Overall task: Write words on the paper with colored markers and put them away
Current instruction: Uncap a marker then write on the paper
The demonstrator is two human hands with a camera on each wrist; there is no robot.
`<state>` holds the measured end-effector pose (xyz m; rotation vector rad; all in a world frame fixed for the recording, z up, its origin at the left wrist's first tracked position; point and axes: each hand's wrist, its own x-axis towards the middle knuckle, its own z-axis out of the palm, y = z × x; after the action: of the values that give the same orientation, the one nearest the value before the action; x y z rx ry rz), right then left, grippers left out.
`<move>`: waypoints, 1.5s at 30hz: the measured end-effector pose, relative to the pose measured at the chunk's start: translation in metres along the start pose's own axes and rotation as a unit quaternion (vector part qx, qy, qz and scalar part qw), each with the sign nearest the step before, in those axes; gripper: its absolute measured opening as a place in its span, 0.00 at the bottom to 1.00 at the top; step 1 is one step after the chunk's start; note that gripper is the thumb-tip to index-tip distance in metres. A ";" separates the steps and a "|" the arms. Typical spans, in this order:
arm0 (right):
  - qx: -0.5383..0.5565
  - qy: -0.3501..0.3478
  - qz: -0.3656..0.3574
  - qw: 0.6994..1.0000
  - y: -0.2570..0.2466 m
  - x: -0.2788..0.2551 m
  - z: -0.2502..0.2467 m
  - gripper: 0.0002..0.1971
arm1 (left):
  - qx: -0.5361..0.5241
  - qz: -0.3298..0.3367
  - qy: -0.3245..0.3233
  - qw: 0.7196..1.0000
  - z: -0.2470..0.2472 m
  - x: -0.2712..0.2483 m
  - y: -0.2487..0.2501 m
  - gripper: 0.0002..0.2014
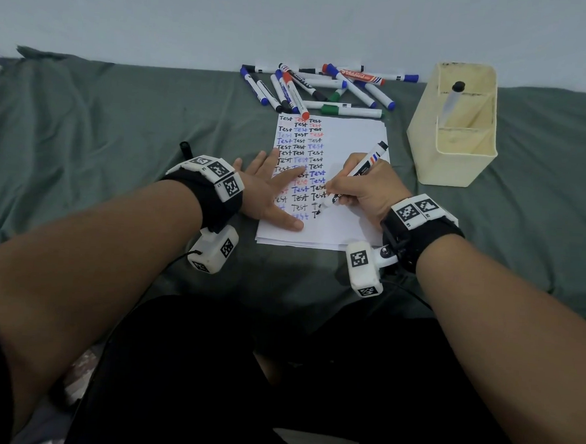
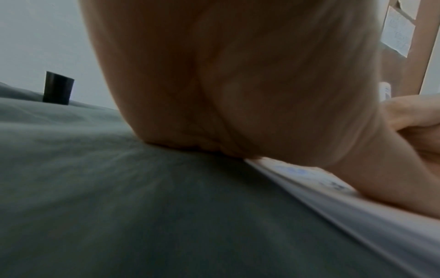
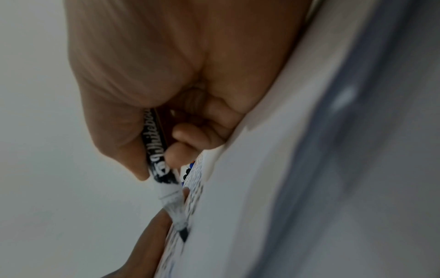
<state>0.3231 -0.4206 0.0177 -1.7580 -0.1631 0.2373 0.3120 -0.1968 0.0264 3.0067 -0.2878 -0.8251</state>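
Note:
A white paper stack point(image 1: 351, 136) lies on the grey-green cloth, covered in rows of "Test" in black, blue and red. My right hand point(image 1: 362, 191) grips a black whiteboard marker point(image 1: 360, 171), its tip point(image 3: 183, 233) on the paper at the lowest row. My left hand point(image 1: 269, 189) lies flat with spread fingers on the sheet's left part, holding it down; the left wrist view shows its palm heel point(image 2: 238, 94) on the paper edge point(image 2: 309, 188). A black marker cap point(image 1: 185, 148) stands on the cloth left of that hand, seen also as a dark cap point(image 2: 58, 88).
A pile of several blue, red, black and green markers point(image 1: 313, 85) lies behind the paper by the wall. A cream plastic holder point(image 1: 451, 128) stands at the right with one black-capped marker point(image 1: 451, 101) inside. My dark-clad lap point(image 1: 275, 375) fills the foreground.

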 end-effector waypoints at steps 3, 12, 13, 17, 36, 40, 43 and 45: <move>-0.001 -0.015 0.000 1.000 0.000 0.000 0.000 0.07 | 0.000 0.000 0.001 1.000 0.000 -0.001 0.000 0.67; 0.017 0.010 -0.018 1.000 0.002 0.001 0.000 0.10 | 0.001 -0.001 0.002 1.000 -0.001 -0.002 0.001 0.65; 0.019 0.009 -0.018 1.000 0.003 0.001 0.000 0.10 | 0.002 -0.002 0.002 1.000 0.000 -0.002 0.000 0.64; 0.018 0.001 -0.015 1.000 0.003 0.002 -0.001 0.12 | 0.000 -0.003 0.003 1.000 -0.001 -0.002 0.000 0.63; 0.033 0.013 -0.002 0.999 0.002 -0.001 -0.003 0.16 | -0.002 -0.003 0.001 1.000 0.000 0.000 -0.001 0.64; 0.048 0.012 -0.009 0.999 0.002 -0.001 -0.003 0.17 | 0.003 -0.003 0.002 1.000 0.001 0.001 -0.002 0.63; 0.043 0.013 -0.006 0.999 0.003 -0.001 -0.003 0.16 | 0.004 -0.001 0.004 1.000 0.001 0.002 -0.003 0.63; 0.041 0.021 -0.002 0.999 0.002 0.000 -0.003 0.14 | 0.003 0.002 0.004 1.000 0.002 0.002 -0.003 0.64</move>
<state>0.3237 -0.4238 0.0160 -1.6788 -0.1252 0.2005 0.3136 -0.1944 0.0237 3.0129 -0.2965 -0.8131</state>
